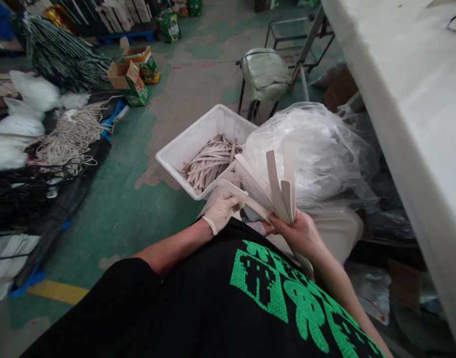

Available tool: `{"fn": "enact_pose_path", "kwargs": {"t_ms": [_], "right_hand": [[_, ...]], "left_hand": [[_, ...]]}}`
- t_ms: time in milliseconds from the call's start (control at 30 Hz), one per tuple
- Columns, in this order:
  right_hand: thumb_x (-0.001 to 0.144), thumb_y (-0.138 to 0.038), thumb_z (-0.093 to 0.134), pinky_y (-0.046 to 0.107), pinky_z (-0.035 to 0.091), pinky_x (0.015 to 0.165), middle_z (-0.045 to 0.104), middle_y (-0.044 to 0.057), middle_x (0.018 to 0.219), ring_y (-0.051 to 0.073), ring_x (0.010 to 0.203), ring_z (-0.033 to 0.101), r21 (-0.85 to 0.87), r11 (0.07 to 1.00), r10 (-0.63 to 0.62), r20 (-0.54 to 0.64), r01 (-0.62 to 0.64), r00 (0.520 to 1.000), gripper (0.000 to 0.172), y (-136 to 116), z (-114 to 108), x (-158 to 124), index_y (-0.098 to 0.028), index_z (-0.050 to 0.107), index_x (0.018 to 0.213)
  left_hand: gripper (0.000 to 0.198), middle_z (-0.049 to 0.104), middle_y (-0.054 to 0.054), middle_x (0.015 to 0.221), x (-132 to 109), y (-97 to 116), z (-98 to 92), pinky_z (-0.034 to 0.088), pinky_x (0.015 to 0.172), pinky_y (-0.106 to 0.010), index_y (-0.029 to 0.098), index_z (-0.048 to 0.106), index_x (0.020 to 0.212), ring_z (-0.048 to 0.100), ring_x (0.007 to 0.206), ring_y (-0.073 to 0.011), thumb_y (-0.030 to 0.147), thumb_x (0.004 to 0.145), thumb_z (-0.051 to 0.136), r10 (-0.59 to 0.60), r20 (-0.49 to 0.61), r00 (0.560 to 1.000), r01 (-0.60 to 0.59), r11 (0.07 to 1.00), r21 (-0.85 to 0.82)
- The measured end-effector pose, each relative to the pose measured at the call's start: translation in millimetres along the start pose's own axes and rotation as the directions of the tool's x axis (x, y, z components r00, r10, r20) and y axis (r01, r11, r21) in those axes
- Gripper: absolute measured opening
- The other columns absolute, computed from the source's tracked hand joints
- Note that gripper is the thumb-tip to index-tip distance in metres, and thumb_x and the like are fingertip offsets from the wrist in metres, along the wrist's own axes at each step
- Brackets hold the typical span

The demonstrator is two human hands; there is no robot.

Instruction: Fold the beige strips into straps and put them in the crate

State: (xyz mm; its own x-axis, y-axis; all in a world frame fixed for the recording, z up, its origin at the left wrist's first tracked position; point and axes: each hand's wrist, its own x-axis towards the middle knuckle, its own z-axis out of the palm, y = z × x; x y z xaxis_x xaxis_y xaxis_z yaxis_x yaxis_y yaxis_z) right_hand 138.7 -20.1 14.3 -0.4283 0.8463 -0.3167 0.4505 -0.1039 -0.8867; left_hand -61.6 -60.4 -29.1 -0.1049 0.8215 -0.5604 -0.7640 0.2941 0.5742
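Observation:
Several flat beige strips [274, 181] fan upward out of my bare right hand [298, 231], whose fingers are wrapped round them. One pale strip [256, 206] runs sideways from that bunch to my left hand [222, 211], which wears a thin whitish glove and pinches its other end. Just beyond the gloved hand is a white plastic bin [183, 127], with a heap of similar strips [211, 164] inside. A large clear plastic bag [306, 149] with white contents bulges beside the bin, beyond my right hand.
A pale-topped table [410, 74] runs along the right. A stool with a wrapped cushion [267, 74] stands beyond the bin. At left, bundled cords [69, 134] and white bags [34, 92] lie on pallets, near open cardboard boxes [129, 82]. Green floor [127, 184] shows between.

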Motion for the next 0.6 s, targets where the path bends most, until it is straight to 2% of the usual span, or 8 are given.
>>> {"fn": "enact_pose_path", "kwargs": {"t_ms": [200,400,600], "right_hand": [[0.08,-0.047,0.065,0.028,0.051,0.045,0.066,0.002,0.062,0.018,0.049,0.062,-0.006,1.0,-0.002,-0.044,0.002,0.999,0.029,3,9,4,-0.019,0.062,0.083],[0.078,-0.04,0.068,0.027,0.053,0.052,0.069,0.002,0.068,0.017,0.055,0.065,0.019,0.999,-0.025,-0.041,0.026,0.999,0.022,1,-6,-5,-0.02,0.062,0.084],[0.08,-0.042,0.066,0.028,0.052,0.049,0.066,0.0,0.064,0.016,0.052,0.064,0.067,0.997,-0.024,-0.062,0.028,0.998,0.025,4,5,-3,-0.019,0.06,0.085]], "left_hand": [[0.031,0.072,-0.005,0.071,-8,-5,14.0,0.05,0.074,-0.029,0.01,0.075,0.075,0.063,0.065,-0.013,0.021,0.053,0.095,-0.146,0.124,0.981,0.138,0.988,0.073],[0.021,0.074,-0.003,0.081,-3,5,11.1,0.049,0.072,-0.023,0.012,0.074,0.078,0.063,0.07,-0.0094,0.013,0.062,0.088,-0.028,-0.036,0.999,0.03,0.998,0.056],[0.027,0.073,-0.005,0.077,-9,-10,19.3,0.051,0.075,-0.027,0.011,0.076,0.079,0.064,0.071,-0.013,0.023,0.06,0.091,-0.144,0.162,0.976,0.119,0.981,0.155]]}}
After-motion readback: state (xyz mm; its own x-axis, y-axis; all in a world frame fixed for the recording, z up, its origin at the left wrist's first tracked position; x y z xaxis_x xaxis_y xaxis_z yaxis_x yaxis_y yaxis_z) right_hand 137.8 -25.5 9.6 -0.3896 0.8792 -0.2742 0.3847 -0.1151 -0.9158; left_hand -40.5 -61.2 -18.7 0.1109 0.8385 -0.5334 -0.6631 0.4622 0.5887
